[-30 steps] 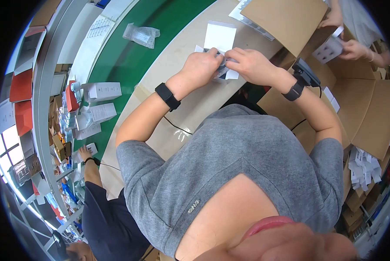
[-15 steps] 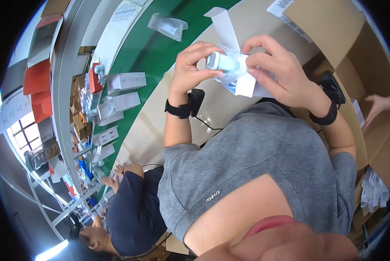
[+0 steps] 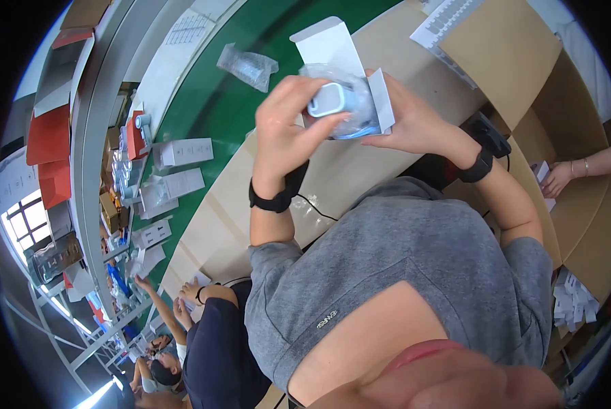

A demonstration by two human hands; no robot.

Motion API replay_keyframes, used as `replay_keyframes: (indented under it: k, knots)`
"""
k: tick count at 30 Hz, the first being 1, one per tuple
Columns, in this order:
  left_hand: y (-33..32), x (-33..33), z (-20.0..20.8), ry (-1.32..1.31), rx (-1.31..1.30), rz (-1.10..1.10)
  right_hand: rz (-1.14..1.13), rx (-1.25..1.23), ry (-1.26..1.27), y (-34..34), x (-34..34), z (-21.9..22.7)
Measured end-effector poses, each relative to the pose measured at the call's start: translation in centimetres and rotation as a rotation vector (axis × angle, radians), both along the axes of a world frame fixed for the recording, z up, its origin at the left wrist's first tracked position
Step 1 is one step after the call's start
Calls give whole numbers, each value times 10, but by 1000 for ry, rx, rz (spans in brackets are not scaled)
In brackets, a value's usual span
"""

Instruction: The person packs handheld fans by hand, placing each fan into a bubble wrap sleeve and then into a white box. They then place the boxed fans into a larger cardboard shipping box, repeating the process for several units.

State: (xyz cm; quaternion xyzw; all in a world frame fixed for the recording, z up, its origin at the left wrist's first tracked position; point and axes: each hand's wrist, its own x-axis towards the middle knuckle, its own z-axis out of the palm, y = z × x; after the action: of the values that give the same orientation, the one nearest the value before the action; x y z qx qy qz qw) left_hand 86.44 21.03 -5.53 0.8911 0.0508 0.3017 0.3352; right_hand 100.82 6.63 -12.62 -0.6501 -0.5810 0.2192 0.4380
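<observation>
My left hand [image 3: 278, 126] grips the end of a light-blue device [image 3: 329, 100] with a rounded rectangular end, thumb below and fingers above. Clear plastic wrap [image 3: 363, 102] surrounds the device's body. A white box [image 3: 327, 46] with its flaps standing up is held by my right hand [image 3: 411, 126], whose fingers are partly hidden behind it. The wrapped device lies at the box's mouth, between the flaps; how deep it sits inside cannot be seen. Both wrists wear black straps with small black units.
A bagged clear item [image 3: 247, 66] lies on the green belt [image 3: 210, 102] ahead. Several white boxes [image 3: 182, 153] stand farther left. At right is a large open carton [image 3: 574, 102], where another person's hand [image 3: 557, 178] touches a white box. Co-workers sit at left beside the cream table edge [image 3: 217, 218].
The device and box have turned and shifted left. My right hand has gone from pinching at the flap and wrap to holding the box's side. The other person's hand has reached farther into the carton.
</observation>
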Motion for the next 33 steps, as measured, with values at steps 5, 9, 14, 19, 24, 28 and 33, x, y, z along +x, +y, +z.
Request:
replay_keyframes:
  k: [5,9,14,19,24,28,33]
  knots:
    - [4,15,-2,33,-39,35,98,81,180,2,13,-16]
    - [-6,27,-14,88,20,-33,-80,321,36,4,17,10]
    - [0,46,-32,95,19,-62,-110,202,-387,13,24,2]
    - [15,57,-103,-121,-431,-33,-35,18,-176,30,49,-17]
    - [-18,60,-140,-130,-771,-16,-36,194,-11,36,50,-20]
    - [-5,59,-152,35,-625,97,-14,195,118,52,54,-10]
    - [11,65,-139,3,-445,175,28,359,-77,62,43,2]
